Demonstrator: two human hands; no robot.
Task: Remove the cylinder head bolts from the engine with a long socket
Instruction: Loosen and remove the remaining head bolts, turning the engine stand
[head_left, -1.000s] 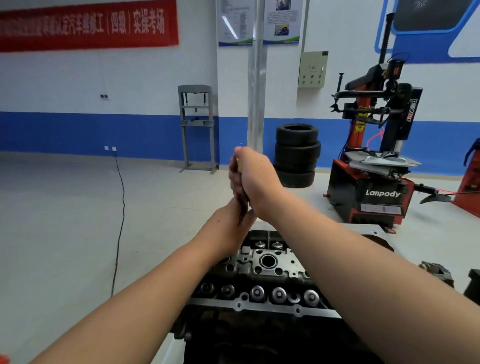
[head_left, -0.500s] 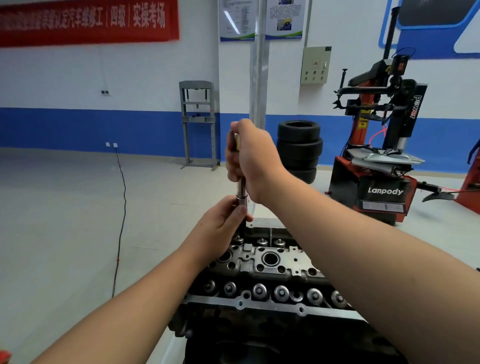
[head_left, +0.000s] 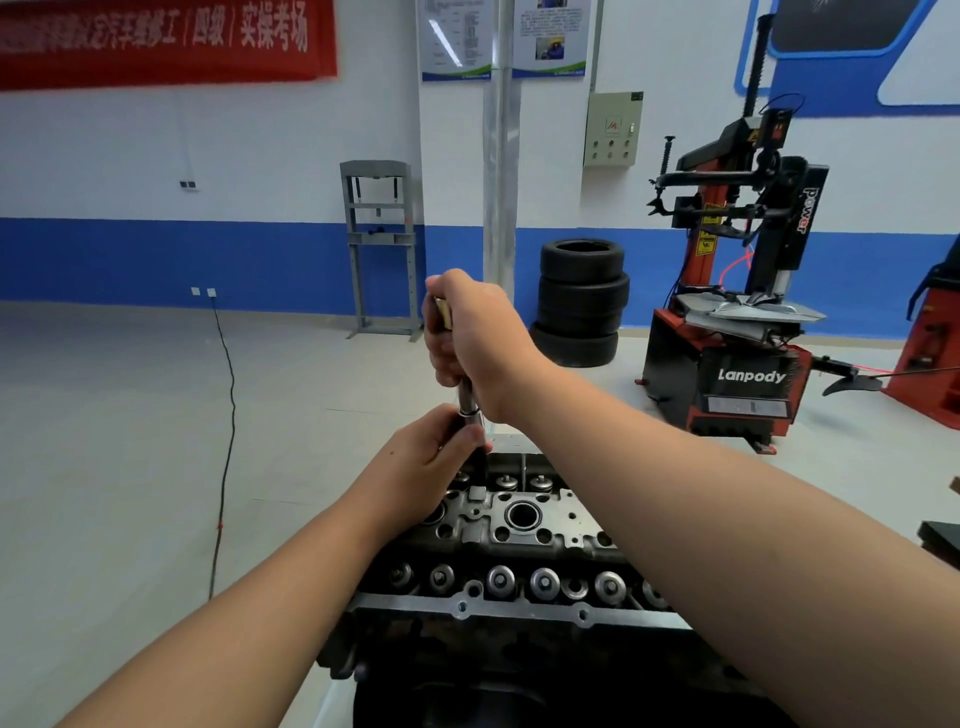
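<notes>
Both hands on upright long socket tool over cylinder head (head_left: 519, 540), far end.
Right hand (head_left: 467, 327) gripping driver handle on top; left hand (head_left: 436, 452) pinching long socket (head_left: 470, 408) shaft just above head.

The dark metal engine cylinder head (head_left: 519, 535) lies nearest the camera. Beyond it to the right stands the red-and-black tyre changer machine (head_left: 737, 312), the stack of black tyres (head_left: 579, 301) just left of that machine, and the grey steel press frame (head_left: 382, 249) further left, against the wall.
</notes>
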